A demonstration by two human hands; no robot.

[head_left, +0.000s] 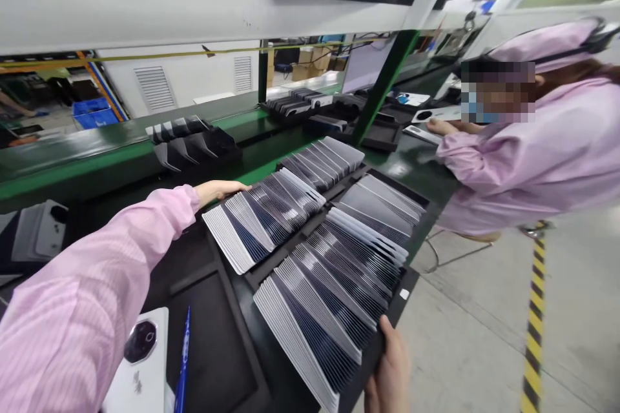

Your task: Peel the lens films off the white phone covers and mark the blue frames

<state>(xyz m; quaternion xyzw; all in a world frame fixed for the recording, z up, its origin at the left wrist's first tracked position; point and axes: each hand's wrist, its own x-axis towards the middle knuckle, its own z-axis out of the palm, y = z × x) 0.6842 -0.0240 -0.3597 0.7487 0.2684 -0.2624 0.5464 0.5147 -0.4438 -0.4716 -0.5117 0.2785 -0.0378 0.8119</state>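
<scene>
A black tray (411, 279) holds rows of thin phone back panels (310, 297), white, grey and dark blue, standing tilted and closely stacked. My left hand (223, 190) grips the far left side of this tray, its fingertips partly hidden behind the panels. On the near right edge, my right hand (391, 364) is closed round the tray, with the thumb on top and the other fingers partly out of sight. Under my left forearm lies a white phone back panel (138, 361) with a dark round camera area, beside a blue pen (183, 355).
A flat black tray (213, 335) lies at the near left. More panels (188, 148) stand along the back of the green bench. A green post (387, 87) rises behind. At right, a co-worker in pink (542, 148) handles a white panel. An overhead shelf (217, 10) crosses above.
</scene>
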